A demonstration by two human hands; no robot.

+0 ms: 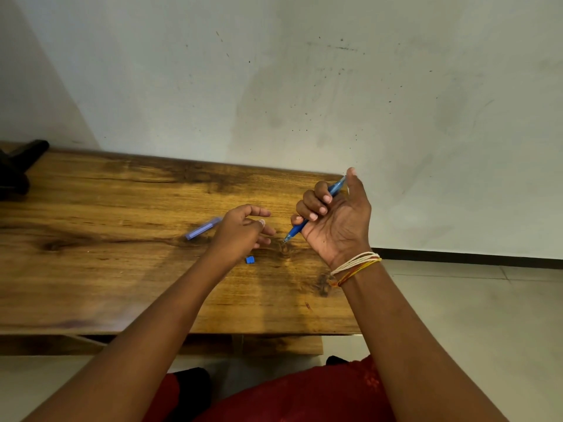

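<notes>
My right hand grips a blue pen in a fist, tip pointing down-left just above the wooden table. The pen's upper end shows between thumb and fingers. My left hand hovers over the table with loosely spread fingers and holds nothing. A blue pen cap lies on the wood just left of that hand, blurred. A small blue plug rests on the table below my left hand.
A black object sits at the table's far left corner. A pale wall runs behind the table. The table's right end stops near my right wrist, with tiled floor beyond. Thread bands circle my right wrist.
</notes>
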